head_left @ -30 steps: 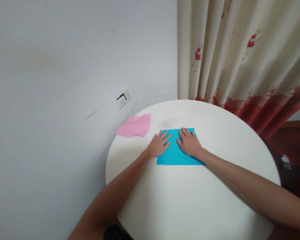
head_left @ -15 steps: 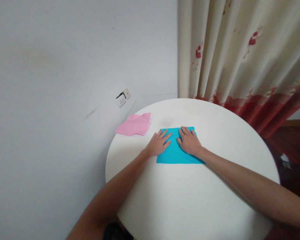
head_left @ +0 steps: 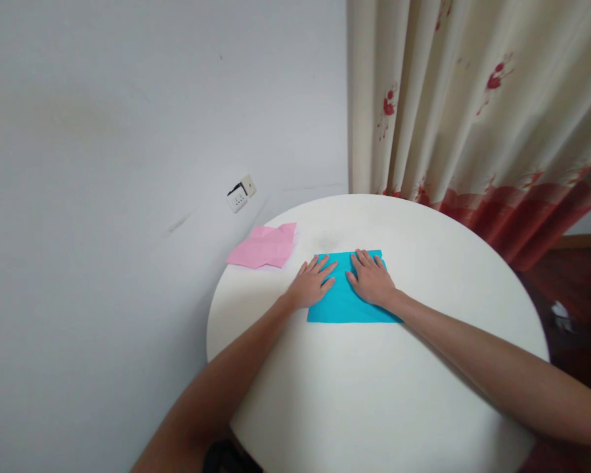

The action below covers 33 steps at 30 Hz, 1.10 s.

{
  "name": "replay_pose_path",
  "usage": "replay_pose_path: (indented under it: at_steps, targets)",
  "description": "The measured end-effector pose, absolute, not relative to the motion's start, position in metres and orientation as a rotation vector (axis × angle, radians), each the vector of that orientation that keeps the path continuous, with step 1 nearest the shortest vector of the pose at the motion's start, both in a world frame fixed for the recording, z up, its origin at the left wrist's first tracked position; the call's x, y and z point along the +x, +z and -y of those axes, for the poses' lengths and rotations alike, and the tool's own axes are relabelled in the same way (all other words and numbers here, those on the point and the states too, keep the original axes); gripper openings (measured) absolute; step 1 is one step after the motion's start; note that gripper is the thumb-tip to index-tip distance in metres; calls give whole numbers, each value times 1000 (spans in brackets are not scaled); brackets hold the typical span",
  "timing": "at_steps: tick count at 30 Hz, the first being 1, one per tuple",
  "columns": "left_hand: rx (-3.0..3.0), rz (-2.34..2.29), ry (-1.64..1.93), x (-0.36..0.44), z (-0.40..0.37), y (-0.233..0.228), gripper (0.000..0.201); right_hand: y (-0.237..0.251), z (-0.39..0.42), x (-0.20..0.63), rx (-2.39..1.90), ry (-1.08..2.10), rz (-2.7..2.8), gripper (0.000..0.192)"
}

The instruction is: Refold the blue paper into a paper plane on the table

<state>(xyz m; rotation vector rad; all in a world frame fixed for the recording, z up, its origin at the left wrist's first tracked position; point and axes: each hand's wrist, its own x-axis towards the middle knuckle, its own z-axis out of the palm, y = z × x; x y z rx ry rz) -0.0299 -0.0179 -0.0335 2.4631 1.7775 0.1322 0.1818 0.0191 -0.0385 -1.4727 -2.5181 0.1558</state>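
Note:
A blue sheet of paper lies flat on the white round table. My left hand rests on its left edge, palm down with the fingers spread. On the sheet's right part lies my right hand, also flat, fingers stretched toward the far edge. Both hands hide parts of the paper's side edges. Beyond my left hand, near the table's left rim, sits a creased pink sheet of paper, which neither hand touches.
A pale wall runs along the left of the table, with a power socket just above table height. Cream and red curtains hang behind on the right. A small white object lies on the dark floor at the right.

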Motion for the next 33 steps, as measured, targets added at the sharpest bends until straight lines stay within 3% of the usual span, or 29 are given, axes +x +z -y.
replay_pose_path:
  at_steps: [7, 13, 33]
  targets:
    - [2463, -1778, 144, -30, 17, -34, 56, -40, -19, 181, -1440, 117, 2517, 61]
    - [2431, -1790, 184, -26, 19, -30, 64, -40, -11, 175, -1114, 108, 2644, 58]
    - [2447, -1795, 154, -27, 17, -32, 59, -40, -9, 174, -1223, 136, 2628, 61]
